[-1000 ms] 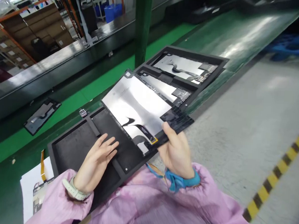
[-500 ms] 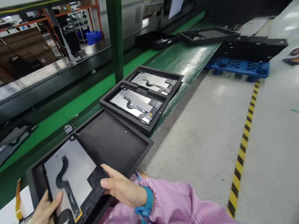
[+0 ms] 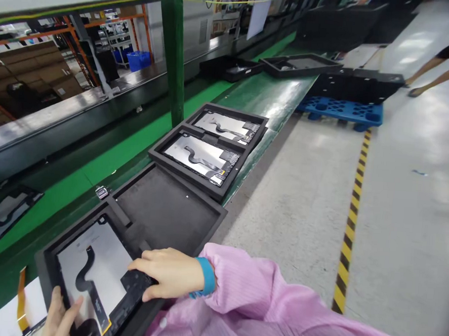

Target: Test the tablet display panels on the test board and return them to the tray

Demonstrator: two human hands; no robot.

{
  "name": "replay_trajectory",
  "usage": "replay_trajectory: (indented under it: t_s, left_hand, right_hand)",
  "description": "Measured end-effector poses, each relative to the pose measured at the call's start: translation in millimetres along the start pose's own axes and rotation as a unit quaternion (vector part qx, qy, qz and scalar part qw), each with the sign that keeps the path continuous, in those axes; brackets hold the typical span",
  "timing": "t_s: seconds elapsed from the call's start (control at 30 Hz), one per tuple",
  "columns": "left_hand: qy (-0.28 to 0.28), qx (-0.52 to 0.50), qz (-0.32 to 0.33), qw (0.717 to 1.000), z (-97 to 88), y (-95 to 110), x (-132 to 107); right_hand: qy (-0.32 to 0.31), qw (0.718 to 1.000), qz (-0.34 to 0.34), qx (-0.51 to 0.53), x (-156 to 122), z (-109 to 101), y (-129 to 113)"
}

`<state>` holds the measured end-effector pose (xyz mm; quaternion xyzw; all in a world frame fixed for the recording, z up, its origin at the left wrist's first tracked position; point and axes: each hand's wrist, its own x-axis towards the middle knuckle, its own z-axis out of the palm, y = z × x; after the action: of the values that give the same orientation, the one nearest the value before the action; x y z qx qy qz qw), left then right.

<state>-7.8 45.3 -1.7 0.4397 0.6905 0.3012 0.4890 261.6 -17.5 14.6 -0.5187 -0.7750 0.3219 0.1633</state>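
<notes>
A silver display panel with a black flex cable and a dark circuit board lies in the left compartment of a black foam tray. The tray's right compartment holds nothing. My right hand, in a pink sleeve with a blue wrist strap, grips the panel's circuit-board edge, fingers on top and thumb at the side. At the bottom edge of the view, my left hand is only partly visible. Its fingers are spread and rest on the panel's near left corner.
Two more black trays with panels sit farther along the green conveyor, beside a green pillar. Another panel lies at left. Stacked trays stand on a blue pallet. Another person's legs cross the floor at far right.
I carried the panel from over the far trays to the near tray's left compartment. It was tilted in both hands half a second ago and now lies flat, with my right hand on top.
</notes>
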Motion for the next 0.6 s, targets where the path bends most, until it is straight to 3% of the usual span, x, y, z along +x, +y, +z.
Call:
replay_trajectory:
  t_s: [0.1, 0.23, 0.37, 0.43, 0.5, 0.57, 0.6]
  left_hand:
    - [-0.008, 0.014, 0.047, 0.999, -1.9, -8.5, -5.1]
    - [-0.03, 0.008, 0.11, 0.993, -9.2, -14.4, -22.6]
    - [-0.013, 0.016, 0.205, 0.978, -23.0, -8.2, -34.6]
    - [0.026, 0.078, 0.274, 0.958, -34.1, 0.9, -30.5]
    - [0.117, 0.194, 0.327, 0.918, -47.2, 13.2, -18.5]
    - [0.2, 0.362, 0.264, 0.871, -59.2, 26.2, 0.0]
    - [0.215, 0.389, 0.228, 0.866, -63.6, 32.0, 10.6]
  right_hand:
    - [0.007, 0.995, 0.019, -0.097, 0.6, 7.3, -2.7]
    - [0.026, 0.989, 0.03, -0.144, -6.3, 19.3, -18.0]
    - [0.023, 0.978, -0.024, -0.205, -20.7, 12.8, -34.1]
    - [0.037, 0.967, -0.093, -0.233, -21.2, 1.4, -38.3]
    - [0.053, 0.956, -0.148, -0.247, -11.0, -10.8, -41.8]
    - [0.051, 0.949, -0.18, -0.254, 10.7, -19.0, -44.8]
    - [0.046, 0.947, -0.19, -0.256, 24.7, -20.2, -45.2]
